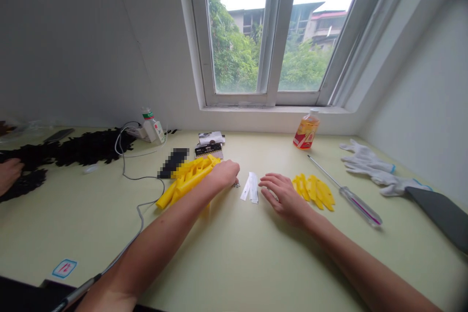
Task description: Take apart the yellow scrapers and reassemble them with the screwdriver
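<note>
My left hand (225, 174) reaches past the yellow plastic handles (188, 183) with its fingers curled down beside some tiny metal pieces (237, 184), perhaps screws. Whatever its fingertips hold, if anything, is hidden. Several flat white strips (250, 188) lie fanned on the table between my hands. Just right of them rests my right hand (281, 194), fingers spread and holding nothing. Beyond its wrist are several flat yellow blade-shaped pieces (313, 191), overlapping in a row.
A screwdriver with a clear handle (361, 208) lies at right, near white gloves (365, 162) and a dark grey flat object (438, 212). An orange drink bottle (306, 130) stands by the window. A cable (141, 214) crosses at left. Another person's hand (10, 174) touches black pieces (91, 148).
</note>
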### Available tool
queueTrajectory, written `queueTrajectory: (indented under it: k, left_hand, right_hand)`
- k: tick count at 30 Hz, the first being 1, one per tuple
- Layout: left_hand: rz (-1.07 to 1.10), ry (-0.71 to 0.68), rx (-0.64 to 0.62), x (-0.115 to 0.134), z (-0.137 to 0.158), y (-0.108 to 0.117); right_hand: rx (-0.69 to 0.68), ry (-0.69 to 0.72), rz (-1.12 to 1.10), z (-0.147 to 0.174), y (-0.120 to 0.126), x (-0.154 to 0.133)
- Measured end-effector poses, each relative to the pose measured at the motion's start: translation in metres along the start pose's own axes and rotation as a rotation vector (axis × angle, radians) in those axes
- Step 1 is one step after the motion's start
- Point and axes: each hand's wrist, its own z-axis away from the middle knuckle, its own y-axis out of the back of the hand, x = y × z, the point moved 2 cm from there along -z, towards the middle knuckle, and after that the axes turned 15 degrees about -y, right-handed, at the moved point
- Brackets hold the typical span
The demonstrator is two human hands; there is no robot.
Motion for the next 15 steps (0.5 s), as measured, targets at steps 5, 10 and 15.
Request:
queueTrajectory:
  k: [5, 10, 15]
  left_hand:
    - [0.031, -0.006, 0.072, -0.001, 0.009, 0.004]
    - [0.079, -0.044, 0.327, 0.007, 0.027, 0.033]
    - [0.633, -0.570, 1.069, 0.062, 0.090, 0.089]
  right_hand:
    - [-0.009, 0.000, -0.001, 0.000, 0.000, 0.001]
    - [-0.036, -0.008, -0.005, -0.001, -0.004, 0.005]
    - [-0.050, -0.034, -0.028, -0.002, -0.009, 0.008]
